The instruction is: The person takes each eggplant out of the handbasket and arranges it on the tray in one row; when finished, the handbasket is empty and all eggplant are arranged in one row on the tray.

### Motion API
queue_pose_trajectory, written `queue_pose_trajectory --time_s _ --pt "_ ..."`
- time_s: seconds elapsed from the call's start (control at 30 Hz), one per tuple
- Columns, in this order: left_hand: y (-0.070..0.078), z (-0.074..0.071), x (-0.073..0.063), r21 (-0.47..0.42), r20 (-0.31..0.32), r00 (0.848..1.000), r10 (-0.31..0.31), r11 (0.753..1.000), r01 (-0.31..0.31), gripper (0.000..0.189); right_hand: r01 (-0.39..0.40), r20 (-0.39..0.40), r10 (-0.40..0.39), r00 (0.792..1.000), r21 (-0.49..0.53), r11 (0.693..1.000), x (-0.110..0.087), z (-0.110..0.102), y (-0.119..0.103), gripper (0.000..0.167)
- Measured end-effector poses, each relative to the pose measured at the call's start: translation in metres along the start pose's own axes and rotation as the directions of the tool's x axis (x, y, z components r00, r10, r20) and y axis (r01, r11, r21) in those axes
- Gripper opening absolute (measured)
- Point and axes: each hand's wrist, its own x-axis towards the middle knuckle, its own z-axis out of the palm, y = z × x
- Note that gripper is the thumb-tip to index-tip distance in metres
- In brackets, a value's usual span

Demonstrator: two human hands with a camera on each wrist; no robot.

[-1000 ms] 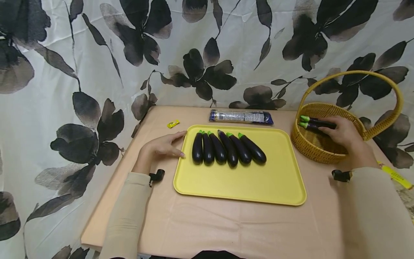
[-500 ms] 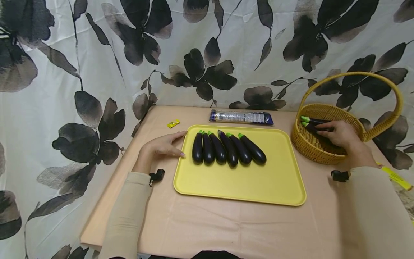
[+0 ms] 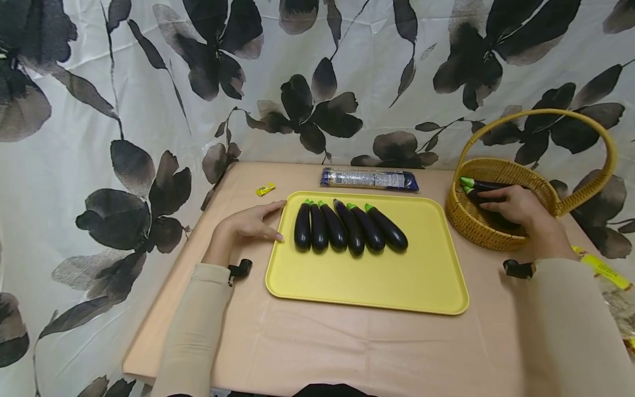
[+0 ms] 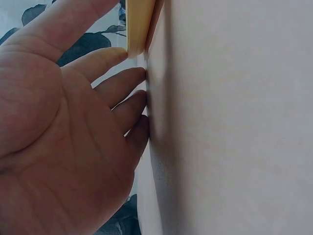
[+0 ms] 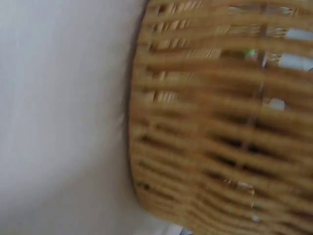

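Several dark purple eggplants (image 3: 350, 227) with green stems lie in a slanting row on a yellow tray (image 3: 367, 281). At the tray's left edge is my left hand (image 3: 248, 225), its fingers stretched out and touching the rim. The left wrist view shows that palm (image 4: 73, 132) facing the camera, one fingertip against the tray's side (image 4: 139, 29). Inside a wicker basket (image 3: 473, 227) at the right, my right hand (image 3: 518, 207) grips an eggplant (image 3: 475, 195); another eggplant (image 3: 486, 184) lies just behind it. In the right wrist view, the blurred basket wall (image 5: 195, 112) hides the hand.
Behind the tray lies a blue-and-clear packet (image 3: 369, 180). A small yellow wrapper (image 3: 265, 189) is at the back left. The basket's tall handle (image 3: 545, 112) arches over it. A yellow-edged plastic package (image 3: 607, 270) lies beyond my right sleeve. A floral cloth (image 3: 317, 66) hangs behind.
In the basket, my right hand has shifted slightly left and lower, and the nearer eggplant has turned with its stem end further back. My left hand and the tray stay put.
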Motion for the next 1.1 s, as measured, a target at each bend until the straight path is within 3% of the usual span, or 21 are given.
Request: queue_pose_trajectory --time_s 0.13,0.27,0.5,0.73,0.93,1.1 --pt "0.000 0.000 -0.001 0.006 0.004 1.000 -0.004 1.000 0.004 0.117 0.034 -0.058 -0.034 0.998 -0.006 0.999 -0.008 0.005 -0.009 0.054" --pt "-0.001 0.000 -0.001 0.007 -0.005 1.000 0.005 1.000 -0.005 0.116 0.078 -0.164 -0.078 0.983 -0.008 0.997 -0.020 0.011 -0.018 0.053" --pt "-0.004 0.003 0.000 -0.007 -0.007 1.000 0.009 1.000 -0.009 0.117 0.046 -0.309 -0.019 0.951 0.081 0.996 -0.038 0.023 -0.034 0.056" --pt "-0.005 0.004 -0.001 -0.008 -0.010 1.000 0.015 1.000 -0.015 0.117 0.023 -0.374 0.023 0.927 0.120 0.992 -0.044 0.031 -0.039 0.058" --pt "-0.004 0.004 -0.001 -0.013 -0.005 1.000 0.010 1.000 -0.010 0.117 0.054 -0.446 0.020 0.895 0.153 0.987 -0.047 0.031 -0.043 0.055" --pt "-0.003 0.004 -0.002 -0.008 -0.011 1.000 0.009 1.000 -0.009 0.117 0.051 -0.470 0.034 0.882 0.169 0.984 -0.050 0.027 -0.048 0.055"
